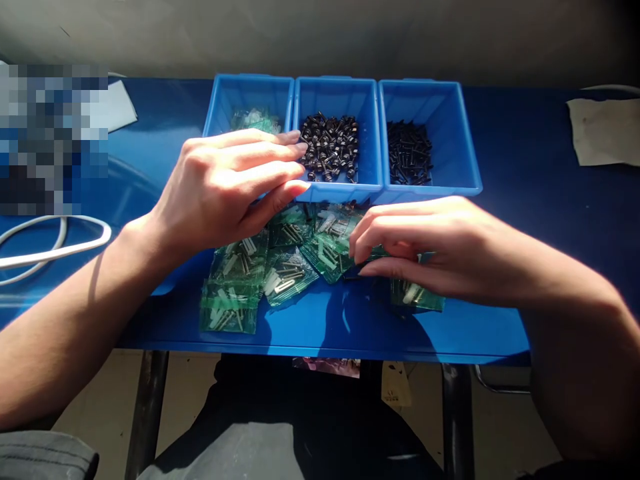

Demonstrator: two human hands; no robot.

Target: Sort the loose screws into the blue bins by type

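My left hand [220, 180] reaches over the front of the blue bins, fingers stretched out, their tips at the left edge of the middle bin [367, 133]. Dark bolts [330, 143] with washers lie in that bin beside the fingertips. I see nothing held there. My right hand [440, 250] hovers low over the table, fingers bent, with the thumb a little apart and nothing visible between them. Below and left of it lie green-tinted clear bags [290, 277] of screws and white plastic pieces. Another such bag [417, 293] is partly hidden under this hand.
Black screws [409, 152] fill part of the right bin [453, 143]. The left bin [250, 90] holds more small bags [256, 120]. A white cable [55, 253] loops at the left of the blue table [520, 173]. Paper [605, 132] lies at the far right.
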